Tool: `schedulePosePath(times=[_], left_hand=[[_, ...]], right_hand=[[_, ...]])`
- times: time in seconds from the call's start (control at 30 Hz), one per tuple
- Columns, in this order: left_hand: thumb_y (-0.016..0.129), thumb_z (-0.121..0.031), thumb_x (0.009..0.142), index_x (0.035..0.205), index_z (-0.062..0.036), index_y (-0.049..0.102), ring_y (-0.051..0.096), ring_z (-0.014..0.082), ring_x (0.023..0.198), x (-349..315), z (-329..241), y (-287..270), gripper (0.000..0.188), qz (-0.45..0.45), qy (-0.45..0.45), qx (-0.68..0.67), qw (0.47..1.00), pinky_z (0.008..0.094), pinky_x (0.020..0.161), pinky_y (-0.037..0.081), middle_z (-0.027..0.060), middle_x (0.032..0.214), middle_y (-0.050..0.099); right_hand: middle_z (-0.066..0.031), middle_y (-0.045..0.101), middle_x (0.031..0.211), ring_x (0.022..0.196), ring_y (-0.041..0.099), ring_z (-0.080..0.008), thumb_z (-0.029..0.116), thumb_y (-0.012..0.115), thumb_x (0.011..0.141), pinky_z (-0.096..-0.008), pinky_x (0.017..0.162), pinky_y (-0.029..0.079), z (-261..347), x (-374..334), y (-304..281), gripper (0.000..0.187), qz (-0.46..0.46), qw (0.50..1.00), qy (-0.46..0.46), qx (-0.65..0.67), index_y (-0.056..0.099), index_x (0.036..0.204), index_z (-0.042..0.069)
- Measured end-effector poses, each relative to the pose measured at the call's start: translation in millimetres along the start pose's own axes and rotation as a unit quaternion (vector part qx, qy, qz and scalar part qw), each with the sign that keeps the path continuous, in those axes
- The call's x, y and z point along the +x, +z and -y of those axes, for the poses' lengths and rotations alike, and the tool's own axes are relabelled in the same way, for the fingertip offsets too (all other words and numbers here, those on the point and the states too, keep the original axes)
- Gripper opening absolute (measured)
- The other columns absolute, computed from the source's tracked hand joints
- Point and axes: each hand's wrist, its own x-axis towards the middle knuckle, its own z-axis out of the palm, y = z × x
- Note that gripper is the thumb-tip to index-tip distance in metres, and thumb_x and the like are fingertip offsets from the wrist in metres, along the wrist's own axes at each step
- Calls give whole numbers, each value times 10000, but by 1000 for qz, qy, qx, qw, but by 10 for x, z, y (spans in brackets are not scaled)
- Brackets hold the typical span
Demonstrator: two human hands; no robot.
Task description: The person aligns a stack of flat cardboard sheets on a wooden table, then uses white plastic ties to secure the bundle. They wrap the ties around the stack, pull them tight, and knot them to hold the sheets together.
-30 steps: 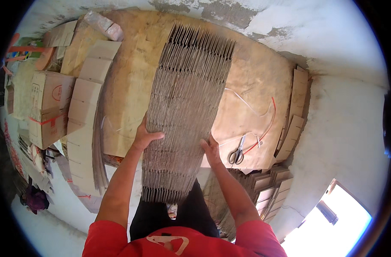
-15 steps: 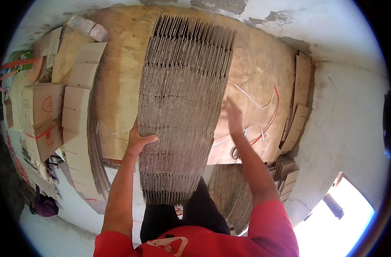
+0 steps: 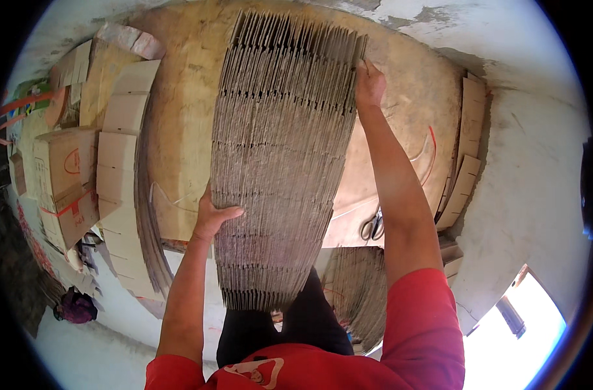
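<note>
A long bundle of slotted cardboard strips, packed tightly on edge, runs from the far side of the board down to my legs. Its far end fans slightly apart. My left hand grips the bundle's left side, thumb laid over the top and fingers mostly hidden at the side. At the far right corner, my right hand is closed on the edge of the outer strips, its fingertips partly hidden. A pair of dark-handled scissors lies to the right of the bundle, near my right forearm.
Under the bundle is a brown board. Stacked cardboard strips and a taped carton stand at left. A red strap lies at right, near strips along the wall. Another bundle sits below the board's near edge.
My right hand has moved away from me, from beside the bundle's middle to its far right corner, and has closed there. The left hand keeps its grip.
</note>
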Motion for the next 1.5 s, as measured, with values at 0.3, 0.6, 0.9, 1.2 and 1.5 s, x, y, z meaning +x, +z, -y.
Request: schedulePosePath(times=[0.3, 0.6, 0.9, 1.2, 1.5], left_hand=[[811, -130, 543, 1363, 49, 338, 532, 235, 1094, 1, 8, -14, 964, -6, 5, 15, 1000, 344, 985, 406, 123, 1207, 538], [817, -136, 560, 1365, 45, 338, 531, 227, 1093, -4, -28, -14, 954, 11, 20, 0, 1000, 337, 985, 407, 119, 1213, 537], [821, -129, 555, 1372, 43, 335, 532, 228, 1097, 2, 13, -26, 966, 4, 12, -4, 1000, 339, 988, 406, 121, 1210, 544], [812, -114, 553, 1383, 28, 325, 532, 224, 1102, -16, -59, -3, 973, 3, 18, 2, 1000, 339, 981, 412, 115, 1221, 541], [808, -92, 546, 1381, 25, 331, 529, 216, 1109, -2, -48, -7, 969, 8, 1, -15, 1000, 340, 979, 412, 115, 1226, 542]], right_hand=[[-229, 597, 1142, 1072, 576, -348, 62, 629, 793, -374, 904, 459, -30, 66, 51, 377, -6, 999, -33, 8, 604, 1163, -4], [-260, 526, 1257, 1153, 537, -345, 253, 674, 815, -362, 967, 422, 130, 60, 51, 507, 48, 998, 12, 40, 558, 1200, -56], [-286, 498, 1258, 1095, 544, -390, 117, 600, 839, -406, 916, 448, 183, 112, 107, 396, 72, 996, -40, -41, 557, 1217, 8], [-283, 514, 1221, 1077, 541, -405, 180, 627, 821, -437, 912, 448, 382, 75, 220, 465, 40, 993, -26, -108, 534, 1257, 44], [-234, 442, 1307, 1122, 506, -365, 255, 620, 813, -468, 897, 448, 521, 113, 273, 348, 96, 986, 34, -133, 644, 1108, 71]])
